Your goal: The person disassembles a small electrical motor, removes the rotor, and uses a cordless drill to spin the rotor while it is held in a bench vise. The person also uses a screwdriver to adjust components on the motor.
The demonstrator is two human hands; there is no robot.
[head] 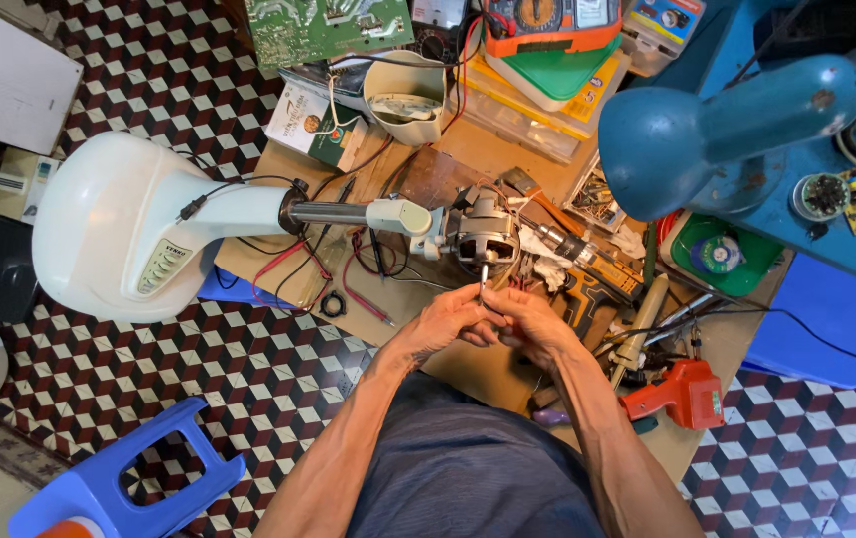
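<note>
Directly above your joined hands: the bare fan motor and its downward-pointing shaft.

Your left hand (445, 321) and right hand (525, 324) meet fingertip to fingertip at centre frame, both closed in a pinch around the tip of the thin steel shaft (484, 282); whether a small part sits between the fingers cannot be told. That shaft runs vertically in the frame, down from the grey exposed fan motor (483, 237) just above your hands, and neither hand is clearly nearer. The motor's neck extends left along a horizontal axis to the white plastic fan base (114, 224) at left of frame. Loose red and black wires (348, 289) trail beneath the neck, left of your left hand. A yellow-and-black cordless drill (592, 284) lies just right of your right hand, a red glue gun (682, 394) lower right, and a blue desk lamp (707, 125) overhangs upper right.
</note>
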